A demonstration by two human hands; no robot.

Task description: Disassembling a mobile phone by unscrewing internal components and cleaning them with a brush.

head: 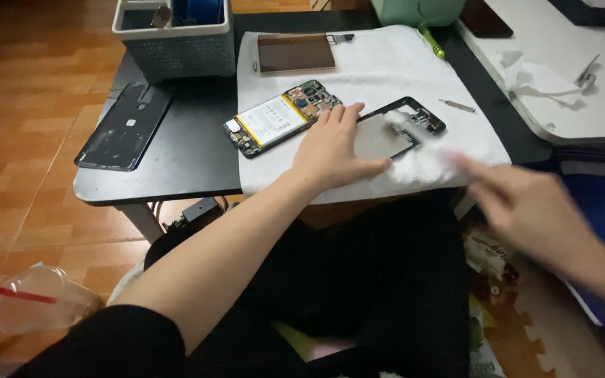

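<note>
Left hand (334,147) is lying flat, fingers spread, pinning the frame (393,129) on the cloth (379,70) near the table's (176,150) front edge while the blurred right hand (526,206) is wiping it, grip unreadable.

We sit on the floor at a makeshift phone-repair corner in a home: a low black tabletop (190,150) over orange wood-pattern flooring (29,105), spread with a white cloth (386,63), an opened phone (281,117), its back cover (126,126), a screwdriver (430,40) and a grey parts basket (176,38).
</note>
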